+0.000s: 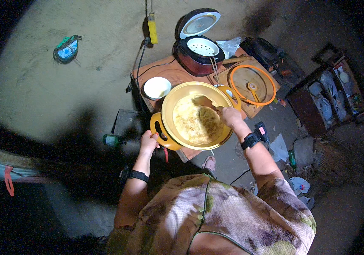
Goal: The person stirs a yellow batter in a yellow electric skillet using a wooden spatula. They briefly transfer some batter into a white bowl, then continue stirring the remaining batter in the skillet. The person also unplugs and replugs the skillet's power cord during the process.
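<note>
A round yellow pot point(166, 105) with two looped handles is in front of me at the small wooden table. Pale yellowish food or liquid point(188, 122) covers its bottom, part of it in shadow. My left hand point(149, 142) grips the handle on the pot's left side. In my right hand point(231, 117) is the handle of a brown spatula point(205, 101), probably wooden, whose blade reaches into the pot. Just left of the pot stands a white bowl point(157, 88). A glass lid with an orange rim point(275, 83) lies on a wooden board at the right.
Behind the pot, a rice cooker point(192, 64) stands with its lid raised and a perforated white tray inside. A power cord runs to a yellow power strip point(152, 30). Green bottles point(112, 140) and litter lie on the floor. A dark shelf rack point(309, 105) stands at right.
</note>
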Motion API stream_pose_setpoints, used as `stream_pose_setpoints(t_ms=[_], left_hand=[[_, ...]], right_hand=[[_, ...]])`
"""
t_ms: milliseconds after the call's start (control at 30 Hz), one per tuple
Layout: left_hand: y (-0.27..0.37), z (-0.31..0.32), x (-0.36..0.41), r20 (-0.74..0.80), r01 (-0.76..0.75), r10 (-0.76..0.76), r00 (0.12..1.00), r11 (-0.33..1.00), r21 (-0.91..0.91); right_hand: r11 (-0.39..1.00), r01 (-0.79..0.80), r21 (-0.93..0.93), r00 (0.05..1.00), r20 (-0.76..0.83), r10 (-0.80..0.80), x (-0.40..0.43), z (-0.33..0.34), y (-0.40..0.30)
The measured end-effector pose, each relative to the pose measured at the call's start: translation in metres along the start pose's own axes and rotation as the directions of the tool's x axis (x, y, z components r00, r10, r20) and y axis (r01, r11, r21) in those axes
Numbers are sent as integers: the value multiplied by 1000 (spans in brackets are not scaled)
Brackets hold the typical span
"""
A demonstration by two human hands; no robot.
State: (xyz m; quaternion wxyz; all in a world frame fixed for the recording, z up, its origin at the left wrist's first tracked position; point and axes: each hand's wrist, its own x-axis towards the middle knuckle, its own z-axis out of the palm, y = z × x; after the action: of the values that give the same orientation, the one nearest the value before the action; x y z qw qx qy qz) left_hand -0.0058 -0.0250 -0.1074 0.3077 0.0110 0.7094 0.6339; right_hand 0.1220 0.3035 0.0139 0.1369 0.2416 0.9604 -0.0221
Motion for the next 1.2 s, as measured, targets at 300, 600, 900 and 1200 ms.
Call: stream_pose_setpoints(t_ms=[300,600,900,1200], left_hand=[[2,0,-2,13,-5,4,1000,999,34],[2,1,1,6,29,-29,1000,1000,0],[5,-4,-3,46,37,-41,998,996,80],[9,-2,-7,17,52,-54,998,991,125]], right_hand=[[986,-137,91,977,175,119,-62,12,5],[988,154,28,982,108,-156,-77,45,-29],[993,79,93,992,88,-87,-44,55,-45],[979,-171,114,985,-16,174,-34,50,-12]])
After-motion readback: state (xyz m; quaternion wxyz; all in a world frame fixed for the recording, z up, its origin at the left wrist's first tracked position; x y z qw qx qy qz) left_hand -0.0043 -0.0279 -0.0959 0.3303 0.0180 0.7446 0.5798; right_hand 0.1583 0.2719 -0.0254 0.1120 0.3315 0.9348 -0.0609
